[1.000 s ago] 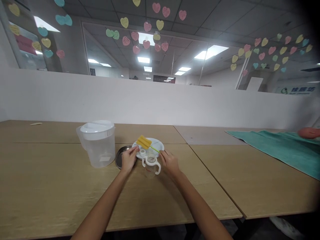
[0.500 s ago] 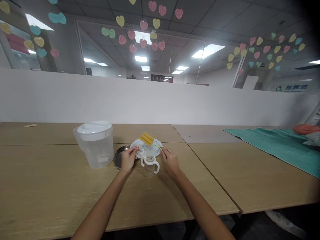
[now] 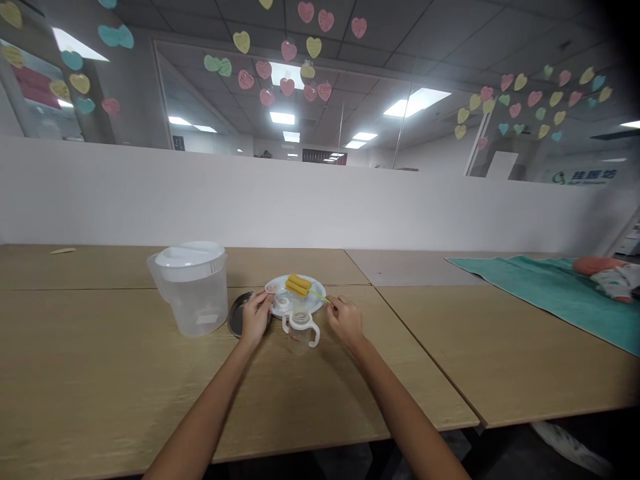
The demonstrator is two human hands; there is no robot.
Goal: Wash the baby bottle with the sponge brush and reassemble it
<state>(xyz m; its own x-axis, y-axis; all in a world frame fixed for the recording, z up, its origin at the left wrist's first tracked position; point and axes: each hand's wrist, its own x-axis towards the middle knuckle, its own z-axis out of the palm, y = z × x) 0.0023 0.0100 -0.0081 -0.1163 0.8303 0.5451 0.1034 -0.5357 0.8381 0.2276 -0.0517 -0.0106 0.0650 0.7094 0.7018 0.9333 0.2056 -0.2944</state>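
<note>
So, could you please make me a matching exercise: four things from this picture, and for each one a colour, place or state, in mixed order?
1. sponge brush
2. jug
3. bottle
4. cloth

A. green, spread at the right
B. lid on, left of the metal dish
C. yellow head, stick in the right hand
D. open top, two white handles

Pairs: 1-C, 2-B, 3-D, 4-A

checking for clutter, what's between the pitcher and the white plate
In the head view, a dark round dish lies between them, the left hand hiding part of it.
</note>
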